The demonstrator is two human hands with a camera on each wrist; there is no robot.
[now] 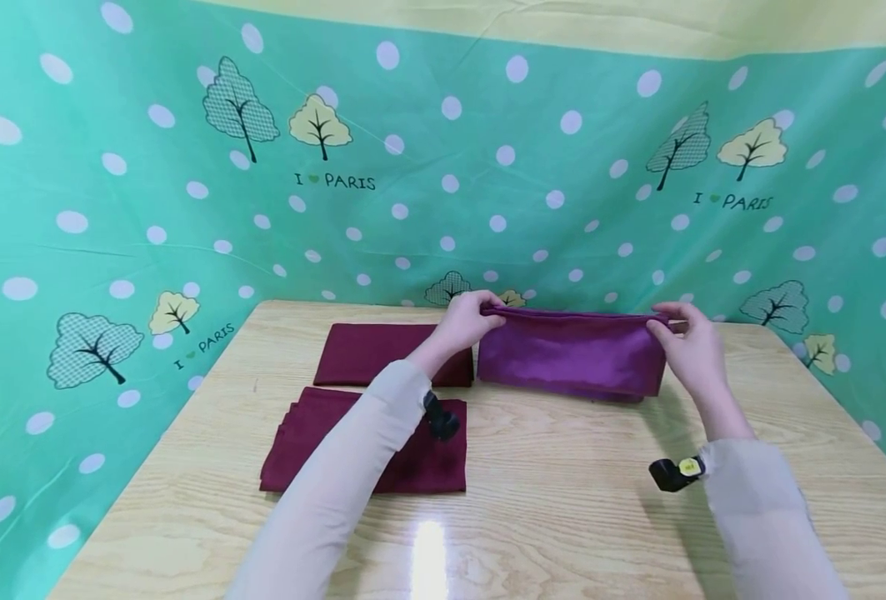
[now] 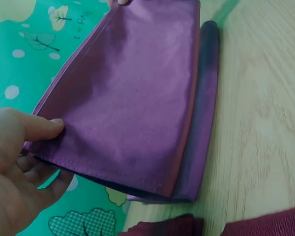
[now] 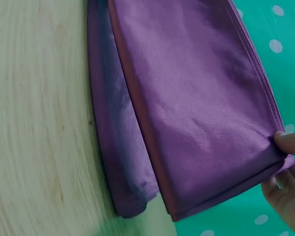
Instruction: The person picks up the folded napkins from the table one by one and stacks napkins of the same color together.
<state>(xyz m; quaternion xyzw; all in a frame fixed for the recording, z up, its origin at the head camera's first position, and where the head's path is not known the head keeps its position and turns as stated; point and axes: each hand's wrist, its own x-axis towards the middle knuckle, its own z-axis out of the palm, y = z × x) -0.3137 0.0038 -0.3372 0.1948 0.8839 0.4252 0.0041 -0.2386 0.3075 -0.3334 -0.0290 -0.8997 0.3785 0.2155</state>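
A folded purple cloth is held up by its top edge near the back of the table. My left hand pinches its upper left corner, thumb in front and fingers behind. At the upper right corner, my right hand pinches it the same way. In the left wrist view the thumb of the left hand presses on the purple face. Another folded purple piece lies on the table just under the raised cloth, seen in the right wrist view.
Two folded dark red cloths lie on the left of the wooden table: one cloth at the back, another cloth in front, partly under my left forearm. A green dotted curtain hangs behind the table.
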